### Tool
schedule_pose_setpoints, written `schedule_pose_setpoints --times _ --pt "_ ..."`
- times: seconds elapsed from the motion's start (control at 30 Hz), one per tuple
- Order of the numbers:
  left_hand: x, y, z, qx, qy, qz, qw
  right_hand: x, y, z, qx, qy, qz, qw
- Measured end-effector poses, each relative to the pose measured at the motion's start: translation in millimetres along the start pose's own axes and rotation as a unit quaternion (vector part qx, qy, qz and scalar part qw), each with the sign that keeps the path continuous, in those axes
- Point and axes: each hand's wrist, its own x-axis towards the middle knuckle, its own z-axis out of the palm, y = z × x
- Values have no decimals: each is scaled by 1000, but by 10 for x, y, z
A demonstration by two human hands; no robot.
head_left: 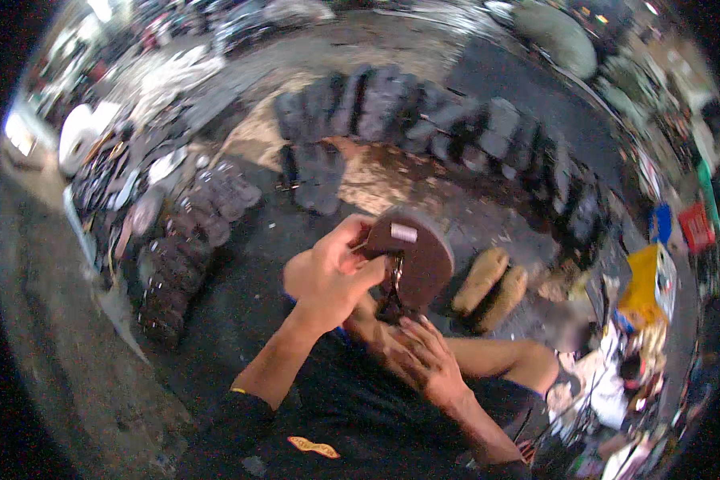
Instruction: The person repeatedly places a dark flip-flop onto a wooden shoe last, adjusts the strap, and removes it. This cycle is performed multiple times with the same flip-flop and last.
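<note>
A dark brown sandal (422, 260) with a small white label on its footbed is held up in front of me, tilted. My left hand (334, 272) is closed on its left edge, thumb on top near the black strap (394, 280). Stretched fingers of my right hand (426, 356) lie flat by the sandal's lower end, over my bare leg. Whether these fingertips touch the sandal I cannot tell for sure. Just right of the sandal, two tan foot-shaped lasts (492, 290) rest side by side on the dark mat.
Dark sandals (384, 104) stand in a curved row beyond my hands, continuing to the right. More dark footwear (186, 248) lines the left. Loose straps (128, 168) pile up at far left. A yellow box (646, 284) and a red box (696, 226) are at right.
</note>
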Motion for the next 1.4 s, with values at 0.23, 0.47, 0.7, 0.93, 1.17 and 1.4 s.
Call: schedule_pose_setpoints --times 0.23,0.47,0.7,0.93,1.17,1.4 --pt "-325 -26 671 257 -182 310 897 212 -150 -1046 125 131 165 969" --pt "-443 2 954 242 -152 311 906 -1 -292 -1036 82 233 157 956" --pt "-390 -151 921 273 -243 278 888 88 -331 -1066 157 216 228 936" --pt "-262 -410 806 294 -168 219 915 -249 343 -638 289 250 252 889" --pt "631 -473 141 -305 -66 -90 946 -605 1632 203 -141 135 504 841" --pt "526 -546 -48 -315 74 23 946 -674 909 -272 335 440 488 675"
